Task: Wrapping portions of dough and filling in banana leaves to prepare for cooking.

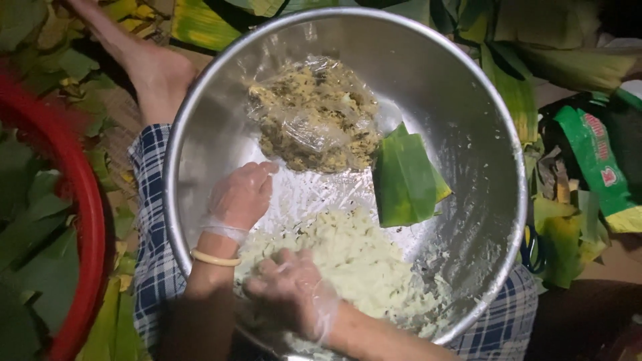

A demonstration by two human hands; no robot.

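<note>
Dough (354, 257), a pale crumbly heap, lay in the near part of a wide steel bowl (468, 100), directly under and just ahead of both gloved hands. The right hand (294, 291) rested on the heap's near edge, fingers curled and pressed into it, so it was the nearer of the two. The left hand (241, 195) sat at the heap's far left edge, fingers together and bent loosely down, touching the plastic film beside the dough; whether it pinched anything I could not tell. The heap's long axis ran from lower right toward the bowl's middle. Beyond it, a yellow-green filling (314, 117) lay wrapped in film, and a folded leaf (404, 180) lay just right of that. The bowl rested on a checked-cloth lap, with leaves (40, 254) strewn around and a red basin rim (83, 200) at left.
</note>
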